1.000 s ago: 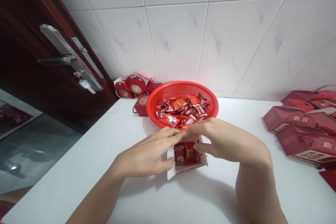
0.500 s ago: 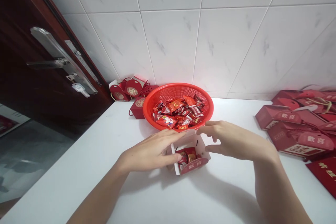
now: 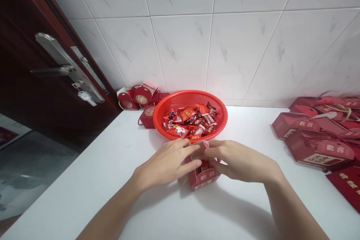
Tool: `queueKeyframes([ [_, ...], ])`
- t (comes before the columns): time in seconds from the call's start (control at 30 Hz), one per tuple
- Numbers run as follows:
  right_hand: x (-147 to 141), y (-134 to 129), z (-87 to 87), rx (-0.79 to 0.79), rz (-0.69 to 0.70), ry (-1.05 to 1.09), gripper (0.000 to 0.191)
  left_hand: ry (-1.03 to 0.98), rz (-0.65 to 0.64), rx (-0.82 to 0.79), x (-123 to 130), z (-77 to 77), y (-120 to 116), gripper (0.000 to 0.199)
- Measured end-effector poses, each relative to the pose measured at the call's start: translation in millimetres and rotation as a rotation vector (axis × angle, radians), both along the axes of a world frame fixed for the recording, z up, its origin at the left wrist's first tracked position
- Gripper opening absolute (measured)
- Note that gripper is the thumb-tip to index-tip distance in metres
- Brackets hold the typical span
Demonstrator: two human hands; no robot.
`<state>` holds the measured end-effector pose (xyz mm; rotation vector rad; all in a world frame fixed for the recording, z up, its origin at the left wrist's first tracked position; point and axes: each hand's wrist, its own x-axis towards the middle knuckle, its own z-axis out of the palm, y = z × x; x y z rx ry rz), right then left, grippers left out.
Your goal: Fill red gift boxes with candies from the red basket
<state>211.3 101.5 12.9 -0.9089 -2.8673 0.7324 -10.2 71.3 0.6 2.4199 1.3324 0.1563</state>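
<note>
and there's the small box (image 3: pixel 206 178), just in front of the red basket (image 3: pixel 158 120), wrapped candy (image 3: pixel 205 165) peeping out; left hand (image 3: pixel 170 161) grips one side, fingers half-curled, right hand (image 3: pixel 239 159) narrowed on the other!

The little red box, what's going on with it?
A person has both hands on the red box: the left hand at its left side, the right hand at its right. It stands partly open on the white table, with something red showing inside. Just behind is a red basket of wrapped sweets. More boxes sit off to the right.
</note>
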Motion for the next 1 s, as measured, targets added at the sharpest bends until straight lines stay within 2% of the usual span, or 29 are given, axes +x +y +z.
queueKeyframes([
  [0.13,2.3,-3.9,-2.2,-0.009,0.012,-0.051,0.021,0.011,-0.019,-0.009,0.9,0.4,-1.1,0.039],
  [0.33,0.1,-10.8,-6.2,0.024,-0.07,-0.133,0.016,0.035,-0.011,-0.046,-0.7,0.7,-1.4,0.043],
  [0.53,-2.9,-15.9,-5.1,-0.038,-0.022,-0.118,0.036,0.058,-0.012,-0.059,3.0,0.2,-3.0,0.036],
  [0.67,-6.5,-21.2,-4.4,-0.013,0.012,-0.099,0.022,0.103,0.009,-0.032,10.6,-3.3,-6.6,0.023],
  [0.8,-12.4,-25.8,-7.3,0.05,0.061,-0.006,0.022,0.138,0.029,0.012,12.3,-8.2,-9.0,0.015],
  [0.93,-20.4,-26.4,-14.9,0.122,0.072,0.033,0.012,0.113,0.003,0.019,-0.2,-7.4,-9.2,0.019],
  [1.0,-23.2,-25.4,-18.2,0.15,0.075,0.029,0.014,0.08,-0.015,0.018,-9.0,-4.2,-9.4,0.025],
])
